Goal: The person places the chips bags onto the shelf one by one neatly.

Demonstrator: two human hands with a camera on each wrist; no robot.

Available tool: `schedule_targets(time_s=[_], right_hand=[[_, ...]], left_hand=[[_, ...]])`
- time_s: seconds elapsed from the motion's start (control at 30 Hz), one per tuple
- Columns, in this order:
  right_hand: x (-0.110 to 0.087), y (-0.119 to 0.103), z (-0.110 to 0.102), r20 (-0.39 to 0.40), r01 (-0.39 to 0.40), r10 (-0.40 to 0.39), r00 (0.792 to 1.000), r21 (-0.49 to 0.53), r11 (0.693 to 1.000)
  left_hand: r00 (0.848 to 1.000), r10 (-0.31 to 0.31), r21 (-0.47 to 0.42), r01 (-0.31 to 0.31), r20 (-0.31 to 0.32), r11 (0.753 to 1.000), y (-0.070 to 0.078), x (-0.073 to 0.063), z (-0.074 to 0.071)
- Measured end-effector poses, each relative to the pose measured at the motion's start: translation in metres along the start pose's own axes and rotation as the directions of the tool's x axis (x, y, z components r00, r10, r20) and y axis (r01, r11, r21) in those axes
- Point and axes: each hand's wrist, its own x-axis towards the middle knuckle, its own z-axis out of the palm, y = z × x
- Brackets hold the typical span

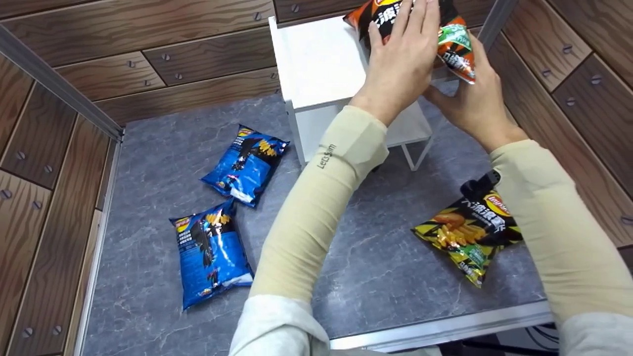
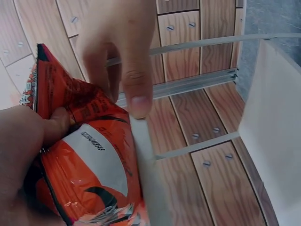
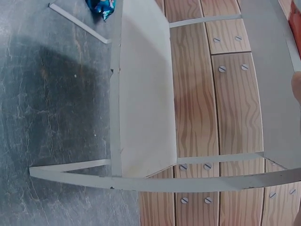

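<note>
An orange-and-black chip bag (image 1: 452,37) is over the right end of the white shelf rack (image 1: 316,59). My left hand (image 1: 408,59) holds it, several fingers spread across its printed front. In the left wrist view the thumb of that hand presses into the orange back of the bag (image 2: 101,165). Beside the bag's right corner is my right hand (image 1: 472,101), thumb and fingers spread wide apart. Its thumb tip meets a white edge next to the bag in the left wrist view, while its other fingertips are partly hidden by the bag.
Two blue chip bags (image 1: 245,163) lie on the grey marbled floor (image 1: 148,173) left of the rack. A black-and-yellow chip bag (image 1: 465,232) lies at front right, partly behind my right forearm. Wood-patterned walls (image 1: 198,29) enclose the space. The rack's lower shelf (image 3: 146,94) shows below.
</note>
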Motion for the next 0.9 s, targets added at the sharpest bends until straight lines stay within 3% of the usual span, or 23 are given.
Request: schedule_targets(time_s=[0.27,0.6,0.9], right_hand=[[0.002,-0.002,-0.004,0.012,-0.083,0.083,0.997,0.054,0.995],[-0.001,0.001,-0.012,0.069,-0.114,0.113,0.991,0.012,0.993],[-0.001,0.008,-0.018,0.024,-0.117,0.116,0.993,0.073,0.990]], left_hand=[[0.999,0.025,0.005,-0.025,0.036,1.000,0.000,0.001,0.009],[0.996,0.053,0.001,-0.054,0.076,0.999,0.004,0.010,0.012],[0.996,0.043,0.006,-0.044,0.084,0.999,0.003,0.020,0.013]])
